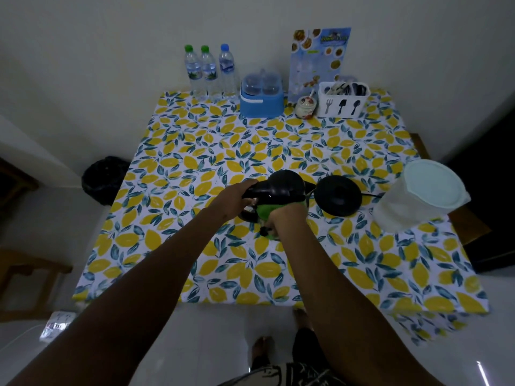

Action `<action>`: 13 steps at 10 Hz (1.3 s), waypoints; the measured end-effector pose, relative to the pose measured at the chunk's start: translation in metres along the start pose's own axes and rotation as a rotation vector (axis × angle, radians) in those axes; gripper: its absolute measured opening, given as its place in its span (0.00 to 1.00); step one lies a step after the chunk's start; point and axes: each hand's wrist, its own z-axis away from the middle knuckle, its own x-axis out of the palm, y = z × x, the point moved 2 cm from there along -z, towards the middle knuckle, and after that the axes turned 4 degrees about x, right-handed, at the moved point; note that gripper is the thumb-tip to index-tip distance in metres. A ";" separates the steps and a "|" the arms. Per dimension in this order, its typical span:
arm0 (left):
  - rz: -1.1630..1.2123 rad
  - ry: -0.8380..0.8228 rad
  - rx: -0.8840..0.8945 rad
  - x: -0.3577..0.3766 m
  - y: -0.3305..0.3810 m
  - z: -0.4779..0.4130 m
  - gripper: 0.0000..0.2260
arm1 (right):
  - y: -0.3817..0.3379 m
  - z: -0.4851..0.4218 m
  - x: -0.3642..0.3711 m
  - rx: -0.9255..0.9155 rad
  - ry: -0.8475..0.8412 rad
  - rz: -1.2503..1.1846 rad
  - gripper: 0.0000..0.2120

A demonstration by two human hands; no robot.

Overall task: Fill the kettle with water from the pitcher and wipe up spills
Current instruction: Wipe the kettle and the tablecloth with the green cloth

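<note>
A black kettle (281, 185) is held over the middle of the lemon-print table (195, 151), lifted off its round black base (337, 195) just to its right. My left hand (235, 197) grips the kettle's handle. My right hand (287, 218) is closed on a green cloth (264, 211) pressed against the kettle's lower side. A white lidded pitcher (423, 193) stands at the table's right edge, beyond the base.
Along the far edge by the wall stand three water bottles (209, 71), a blue condiment caddy (262, 97), a small jar (306, 107), a white cutlery holder (344, 98) and a menu card (319, 59). A black bin (104, 178) sits left of the table.
</note>
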 end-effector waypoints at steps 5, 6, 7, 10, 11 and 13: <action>0.089 0.396 0.058 0.019 0.007 -0.011 0.16 | 0.016 -0.067 -0.074 -0.595 0.237 0.251 0.19; 0.094 0.419 0.050 0.016 0.009 -0.027 0.15 | 0.009 -0.080 -0.077 -0.663 0.257 0.457 0.20; 0.098 0.453 0.062 0.018 0.011 -0.044 0.14 | 0.012 -0.101 -0.075 -0.648 0.266 0.795 0.22; 0.121 0.441 -0.024 0.037 -0.017 -0.044 0.21 | 0.062 -0.128 -0.066 -0.518 0.220 1.217 0.29; -0.003 0.143 -0.266 0.077 -0.057 -0.018 0.29 | 0.067 -0.130 -0.054 -0.560 0.291 1.181 0.27; -0.251 -0.036 -0.481 0.125 -0.099 0.037 0.32 | 0.085 -0.110 -0.004 -0.680 0.157 1.291 0.31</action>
